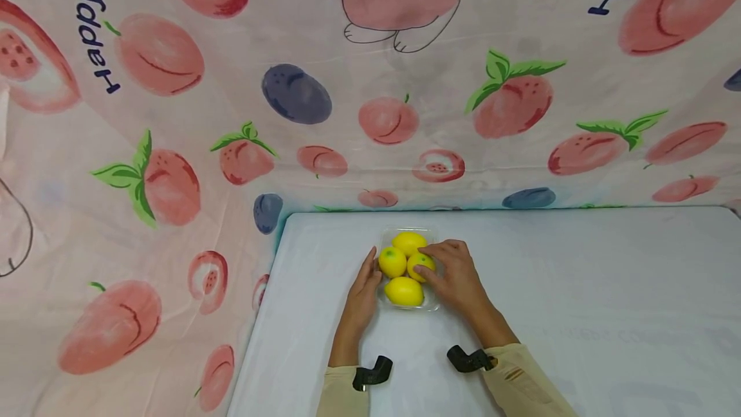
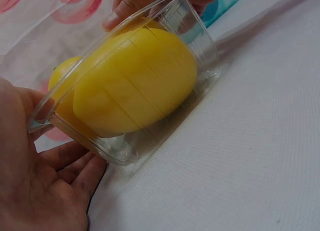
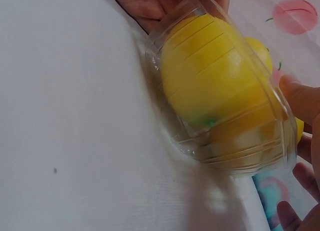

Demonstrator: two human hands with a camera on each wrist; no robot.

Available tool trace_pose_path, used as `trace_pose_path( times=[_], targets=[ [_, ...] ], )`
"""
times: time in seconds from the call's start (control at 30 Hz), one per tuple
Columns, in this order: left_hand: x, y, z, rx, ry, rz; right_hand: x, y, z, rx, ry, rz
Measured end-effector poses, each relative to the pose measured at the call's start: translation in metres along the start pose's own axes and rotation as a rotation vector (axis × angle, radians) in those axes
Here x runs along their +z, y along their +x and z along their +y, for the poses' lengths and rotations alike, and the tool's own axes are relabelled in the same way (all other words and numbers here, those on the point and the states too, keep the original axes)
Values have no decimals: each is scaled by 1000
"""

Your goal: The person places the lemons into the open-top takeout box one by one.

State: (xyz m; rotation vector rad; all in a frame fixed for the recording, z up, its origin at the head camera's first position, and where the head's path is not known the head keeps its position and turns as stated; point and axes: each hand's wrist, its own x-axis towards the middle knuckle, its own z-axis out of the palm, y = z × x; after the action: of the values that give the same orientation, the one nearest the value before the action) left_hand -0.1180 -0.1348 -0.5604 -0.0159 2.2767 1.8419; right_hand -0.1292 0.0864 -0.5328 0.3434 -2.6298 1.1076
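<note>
A clear plastic box (image 1: pixel 431 302) stands on the table and holds several yellow lemons. One lemon (image 1: pixel 410 242) lies at its far end and another lemon (image 1: pixel 404 292) at its near end. Between them, side by side, are the left lemon (image 1: pixel 392 262) and the right lemon (image 1: pixel 414 265). My left hand (image 1: pixel 361 291) rests along the box's left side, its fingers fairly straight. From the right, my right hand (image 1: pixel 460 278) reaches over the rim and holds the right lemon between thumb and fingers. Through the wall in the left wrist view, the near lemon (image 2: pixel 135 81) shows large.
The white table (image 1: pixel 579 301) spreads out to the right and towards the front. Behind it and on the left hangs a fruit-printed cloth (image 1: pixel 440 82). Each sleeved wrist carries a black camera mount, the left mount (image 1: pixel 372 373) and the right mount (image 1: pixel 467 360).
</note>
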Motion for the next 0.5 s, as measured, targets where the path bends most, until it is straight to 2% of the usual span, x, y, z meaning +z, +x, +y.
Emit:
trace_pose_path(
  times=[0.37,0.5],
  targets=[
    [1,1,2,3,-3,-2,-1,2,3,-10,5,0],
    [2,2,1,-8,-1,-1,-4,1,3,20,8,-22]
  ],
)
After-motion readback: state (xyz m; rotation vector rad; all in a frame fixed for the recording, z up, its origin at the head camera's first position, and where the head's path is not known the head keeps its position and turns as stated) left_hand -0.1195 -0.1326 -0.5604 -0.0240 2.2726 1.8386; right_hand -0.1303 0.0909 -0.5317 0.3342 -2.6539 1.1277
